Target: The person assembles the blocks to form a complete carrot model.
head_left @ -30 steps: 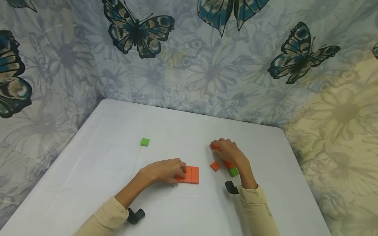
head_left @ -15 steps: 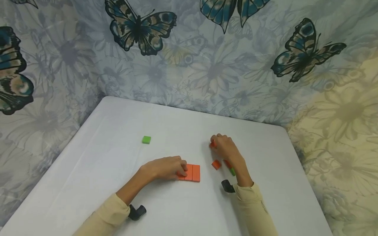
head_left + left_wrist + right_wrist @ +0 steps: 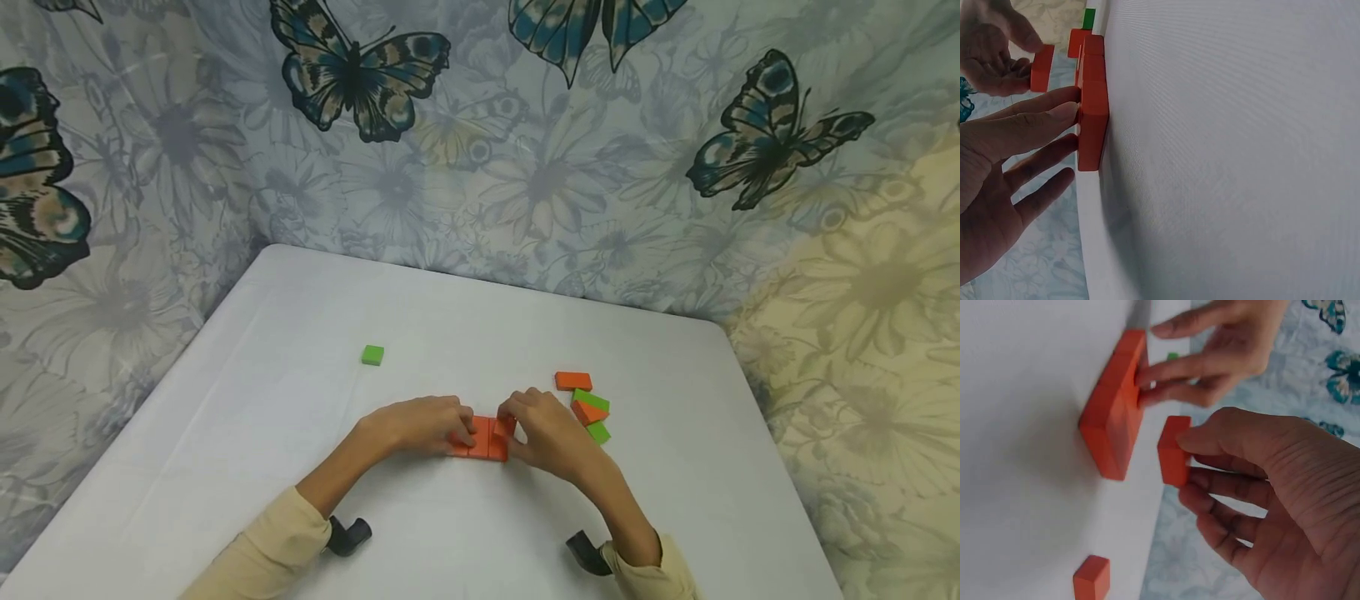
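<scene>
In the head view, several orange blocks (image 3: 478,442) lie side by side in a flat row on the white table. My left hand (image 3: 423,425) rests its fingertips on the row's left part, fingers extended in the left wrist view. At the row's right end, my right hand (image 3: 551,433) pinches an orange block (image 3: 1174,452) between thumb and fingers. That block is held just above the row, apart from it in the right wrist view. Another orange block (image 3: 1092,578) lies on the table near the right hand.
Right of the hands lie an orange rectangular block (image 3: 573,381), a green block (image 3: 591,400), an orange triangular block (image 3: 588,412) and a second green block (image 3: 598,432). A lone green square block (image 3: 372,355) sits farther back to the left. Patterned cloth (image 3: 480,183) hangs behind the table (image 3: 300,317).
My right hand has moved left and nearer from the loose blocks to the row's right end, carrying an orange block. The left hand has stayed on the row.
</scene>
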`<state>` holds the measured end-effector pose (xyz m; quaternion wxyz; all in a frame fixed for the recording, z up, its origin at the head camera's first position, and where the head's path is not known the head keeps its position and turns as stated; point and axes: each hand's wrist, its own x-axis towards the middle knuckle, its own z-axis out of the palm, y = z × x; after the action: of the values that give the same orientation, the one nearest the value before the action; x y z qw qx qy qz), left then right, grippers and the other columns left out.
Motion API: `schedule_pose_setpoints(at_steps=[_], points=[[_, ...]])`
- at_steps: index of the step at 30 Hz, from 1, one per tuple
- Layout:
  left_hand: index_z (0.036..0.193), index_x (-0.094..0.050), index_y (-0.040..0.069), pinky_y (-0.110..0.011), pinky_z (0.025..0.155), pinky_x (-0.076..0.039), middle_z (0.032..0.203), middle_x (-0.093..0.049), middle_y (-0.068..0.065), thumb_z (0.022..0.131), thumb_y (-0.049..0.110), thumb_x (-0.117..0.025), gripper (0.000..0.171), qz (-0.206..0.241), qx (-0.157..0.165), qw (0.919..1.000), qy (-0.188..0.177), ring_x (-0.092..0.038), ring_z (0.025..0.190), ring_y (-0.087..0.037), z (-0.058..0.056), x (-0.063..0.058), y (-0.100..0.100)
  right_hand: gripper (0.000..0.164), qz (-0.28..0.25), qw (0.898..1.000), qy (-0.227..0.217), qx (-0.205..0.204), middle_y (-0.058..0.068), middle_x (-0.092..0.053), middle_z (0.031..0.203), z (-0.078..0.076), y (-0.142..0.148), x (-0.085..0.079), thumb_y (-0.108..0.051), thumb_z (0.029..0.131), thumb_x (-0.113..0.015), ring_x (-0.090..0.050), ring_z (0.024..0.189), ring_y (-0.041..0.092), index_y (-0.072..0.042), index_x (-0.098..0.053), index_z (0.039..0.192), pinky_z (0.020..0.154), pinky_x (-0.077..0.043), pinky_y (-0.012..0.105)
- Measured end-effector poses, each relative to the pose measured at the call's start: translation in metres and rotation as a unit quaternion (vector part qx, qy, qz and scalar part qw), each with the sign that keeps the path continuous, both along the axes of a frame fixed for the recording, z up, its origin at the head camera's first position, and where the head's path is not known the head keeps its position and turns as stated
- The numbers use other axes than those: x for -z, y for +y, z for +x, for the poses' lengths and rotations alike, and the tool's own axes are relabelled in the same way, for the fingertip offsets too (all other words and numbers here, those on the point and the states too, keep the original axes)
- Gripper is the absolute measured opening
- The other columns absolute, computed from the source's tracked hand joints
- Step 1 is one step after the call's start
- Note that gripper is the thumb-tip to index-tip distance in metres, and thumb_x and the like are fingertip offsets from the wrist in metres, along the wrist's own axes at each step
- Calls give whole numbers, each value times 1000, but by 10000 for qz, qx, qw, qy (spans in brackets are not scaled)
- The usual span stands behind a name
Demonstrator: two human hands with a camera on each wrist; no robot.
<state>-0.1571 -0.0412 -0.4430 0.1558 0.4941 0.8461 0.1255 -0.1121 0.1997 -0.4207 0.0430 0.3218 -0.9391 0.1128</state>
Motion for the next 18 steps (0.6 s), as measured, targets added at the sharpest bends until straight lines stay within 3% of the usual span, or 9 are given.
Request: schedule_pose_setpoints(at_steps=[7,9,13,18], points=[[116,-82,21,-22,100,-55,121,-72,5,96,14,-76,23,146,38,9999,0,-64,114,-13,-2,2,-3,23,226,9937,-912,-612,-6,-71,93,28,-16,8,-16,84,-85,-57,85,6,-12,-75,105,81,-54,23],[115,-83,22,-23,101,-55,120,-72,6,96,13,-76,23,159,-14,9998,-89,-64,115,-13,-2,2,-4,26,262,9930,-820,-813,-5,-70,98,32,-22,16,-16,85,-85,-57,86,6,-11,-74,109,85,-54,24],[110,-84,23,-22,97,-55,113,-71,8,95,12,-76,20,236,-106,9991,-323,-62,109,-10,-3,2,-4,41,316,9947,-96,-976,-5,-70,110,35,-28,30,-19,84,-88,-62,94,8,-10,-68,120,90,-56,26],[110,-81,22,-19,89,-52,105,-68,10,93,7,-75,23,124,-180,9995,-209,-58,100,-8,-2,2,-3,61,423,9977,278,-449,-4,-68,113,34,-33,36,-32,80,-92,-63,106,12,-12,-54,123,96,-56,30]])
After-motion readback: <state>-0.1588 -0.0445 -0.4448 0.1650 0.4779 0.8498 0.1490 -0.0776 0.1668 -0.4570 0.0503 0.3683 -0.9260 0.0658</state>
